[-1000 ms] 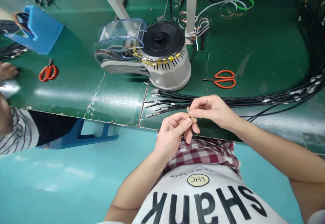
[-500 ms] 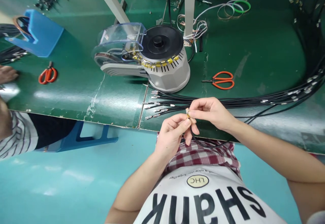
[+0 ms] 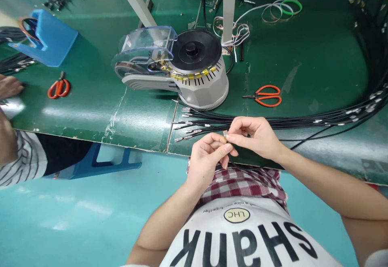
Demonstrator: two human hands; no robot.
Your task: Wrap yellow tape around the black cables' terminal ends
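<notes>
My left hand (image 3: pixel 209 154) and my right hand (image 3: pixel 253 135) meet over the front edge of the bench. Between their fingertips is the end of a black cable (image 3: pixel 229 162), with a small light connector (image 3: pixel 225 133) poking up and a bit of yellow tape around it. The left fingers pinch the cable just below that tip; the right thumb and forefinger press at the taped end. Behind my hands lies a bundle of black cables (image 3: pixel 291 122), their metal-tipped ends fanned out to the left. Fingers partly hide the taped spot.
A round tape dispenser (image 3: pixel 203 89) with yellow strips stands behind the cable ends. Orange-handled scissors (image 3: pixel 268 96) lie right of it, another orange pair (image 3: pixel 59 88) to the left near a blue tape holder (image 3: pixel 60 43). A co-worker's hand (image 3: pixel 10 86) rests at far left.
My hands stay together at the cable end, with small finger shifts around the taped tip. The cable loop below them hangs lower and shows less. The whole view has shifted slightly.
</notes>
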